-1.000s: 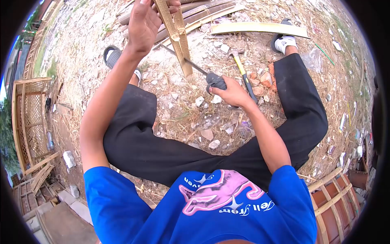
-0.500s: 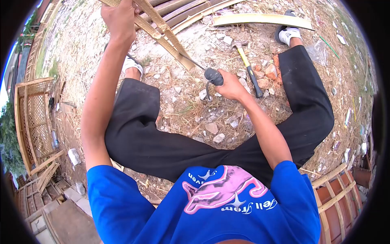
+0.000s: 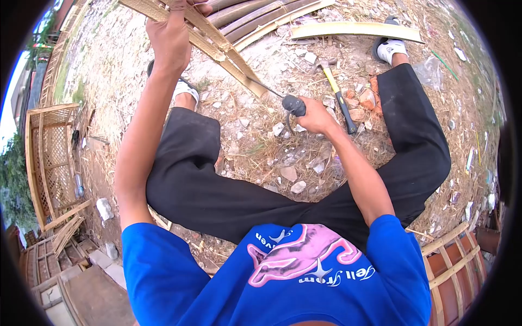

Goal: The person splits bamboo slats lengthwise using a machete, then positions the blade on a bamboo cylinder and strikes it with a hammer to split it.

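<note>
My left hand [image 3: 169, 44] is closed round a length of split bamboo [image 3: 231, 58] at the upper left. The bamboo slants down to the right as two pale strips with a dark gap between them. My right hand [image 3: 316, 116] grips the dark, rounded handle of a knife [image 3: 294, 105]. Its thin blade points up and left, meeting the bamboo near the lower end; how deep it sits I cannot tell. A cord-like loop hangs below the handle. To the right of this hand, a hammer [image 3: 339, 98] with a yellow and black handle lies on the ground.
A curved bamboo piece [image 3: 356, 31] lies near my right foot, with dark bamboo poles [image 3: 255, 19] at the top. Stones and orange brick fragments [image 3: 367, 99] litter the dry ground between my legs. A lattice frame [image 3: 51, 157] stands left; a slatted wooden frame [image 3: 457, 269] is at lower right.
The whole view has shifted slightly, so things appear a little right and lower. My left hand sits slightly lower against the bamboo. The knife still meets the bamboo near its lower end.
</note>
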{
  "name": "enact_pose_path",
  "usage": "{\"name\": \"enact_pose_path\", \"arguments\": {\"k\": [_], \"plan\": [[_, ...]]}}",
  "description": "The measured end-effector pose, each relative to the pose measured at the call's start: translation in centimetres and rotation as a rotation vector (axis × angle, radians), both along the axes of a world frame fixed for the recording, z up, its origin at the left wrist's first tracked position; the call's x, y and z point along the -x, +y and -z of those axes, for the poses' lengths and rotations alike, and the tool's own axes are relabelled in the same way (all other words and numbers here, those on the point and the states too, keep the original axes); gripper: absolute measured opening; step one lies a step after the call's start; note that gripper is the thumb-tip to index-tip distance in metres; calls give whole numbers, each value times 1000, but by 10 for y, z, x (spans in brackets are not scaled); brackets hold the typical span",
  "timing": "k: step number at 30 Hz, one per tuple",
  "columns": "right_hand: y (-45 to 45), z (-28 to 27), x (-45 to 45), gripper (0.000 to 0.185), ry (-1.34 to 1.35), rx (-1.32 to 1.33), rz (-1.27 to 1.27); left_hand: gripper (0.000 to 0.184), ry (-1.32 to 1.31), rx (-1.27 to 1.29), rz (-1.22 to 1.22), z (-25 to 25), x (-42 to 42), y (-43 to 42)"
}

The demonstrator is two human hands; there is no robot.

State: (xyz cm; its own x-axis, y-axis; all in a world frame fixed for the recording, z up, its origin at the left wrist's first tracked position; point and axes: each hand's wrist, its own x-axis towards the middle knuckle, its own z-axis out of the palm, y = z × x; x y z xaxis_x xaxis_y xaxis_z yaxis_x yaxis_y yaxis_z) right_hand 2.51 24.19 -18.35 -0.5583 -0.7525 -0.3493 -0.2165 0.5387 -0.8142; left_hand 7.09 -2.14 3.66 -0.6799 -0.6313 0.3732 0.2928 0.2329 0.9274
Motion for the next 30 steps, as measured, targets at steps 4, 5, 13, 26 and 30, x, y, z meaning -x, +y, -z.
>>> {"name": "enact_pose_path", "arguments": {"k": [4, 5, 13, 26, 30], "plan": [[2, -6, -18, 31, 19, -38, 85, 29, 22, -2, -16, 5, 4, 4], [0, -3, -22, 36, 32, -32, 100, 27, 63, 6, -25, 8, 5, 1], [-16, 6, -40, 41, 150, -129, 124, 30, 46, 55, -139, 11, -4, -17], [1, 35, -50, 32, 17, -20, 243, 32, -28, 0, 50, -6, 15, 28], [-3, 42, -53, 32, -40, -50, 273, 34, -83, 71, 63, -7, 19, 21]]}}
